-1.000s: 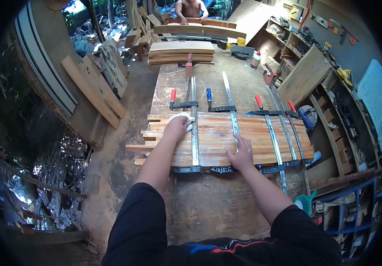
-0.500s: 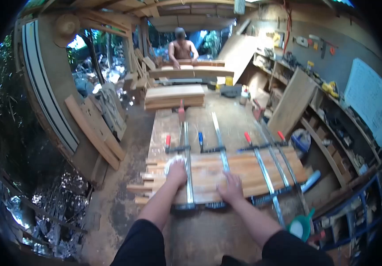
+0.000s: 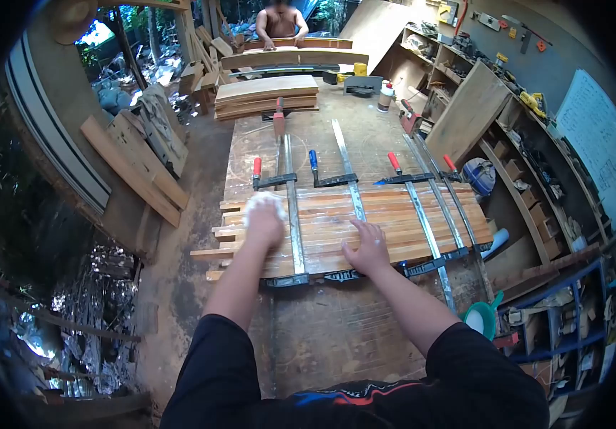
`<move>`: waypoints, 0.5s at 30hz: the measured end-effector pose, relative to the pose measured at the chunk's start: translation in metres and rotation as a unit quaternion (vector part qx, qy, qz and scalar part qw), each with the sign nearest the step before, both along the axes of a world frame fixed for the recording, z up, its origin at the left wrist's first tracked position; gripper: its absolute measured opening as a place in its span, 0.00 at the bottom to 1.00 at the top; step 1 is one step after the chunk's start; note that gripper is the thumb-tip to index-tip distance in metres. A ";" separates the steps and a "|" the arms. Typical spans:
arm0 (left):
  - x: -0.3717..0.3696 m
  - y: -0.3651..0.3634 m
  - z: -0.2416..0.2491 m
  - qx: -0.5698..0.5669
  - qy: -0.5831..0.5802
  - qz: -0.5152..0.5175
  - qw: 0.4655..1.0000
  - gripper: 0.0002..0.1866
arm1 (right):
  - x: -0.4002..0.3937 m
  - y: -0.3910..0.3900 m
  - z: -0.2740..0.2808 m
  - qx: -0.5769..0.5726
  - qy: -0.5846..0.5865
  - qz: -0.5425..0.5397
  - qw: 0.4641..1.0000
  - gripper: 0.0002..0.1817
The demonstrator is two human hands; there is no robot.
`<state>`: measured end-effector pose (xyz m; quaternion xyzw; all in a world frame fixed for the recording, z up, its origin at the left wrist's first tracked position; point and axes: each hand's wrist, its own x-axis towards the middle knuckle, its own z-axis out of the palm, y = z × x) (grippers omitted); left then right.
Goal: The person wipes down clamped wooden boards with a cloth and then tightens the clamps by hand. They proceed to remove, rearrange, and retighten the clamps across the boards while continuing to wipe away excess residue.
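A panel of several glued wood strips lies across the workbench, its left ends uneven. My left hand is closed on a white rag, pressed to the panel's left end beside the first bar clamp. Fingers apart, my right hand rests on the panel just right of the second bar clamp. More bar clamps with red handles span the right part. Whitish smears show on the wood.
A green container with white contents is at the bench's right edge. Stacked boards lie at the back, near a glue bottle. Another person works beyond them. Shelves line the right wall.
The view has tilted down, so the bench sits higher in the frame. My left hand with the rag has slid slightly left from the first clamp. My right hand stays on the panel.
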<state>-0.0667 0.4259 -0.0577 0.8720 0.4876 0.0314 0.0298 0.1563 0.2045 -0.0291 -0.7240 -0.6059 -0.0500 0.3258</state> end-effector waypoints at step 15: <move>0.016 0.042 0.003 -0.004 -0.066 0.099 0.993 0.30 | 0.004 0.004 -0.005 0.007 -0.035 0.001 0.999 0.32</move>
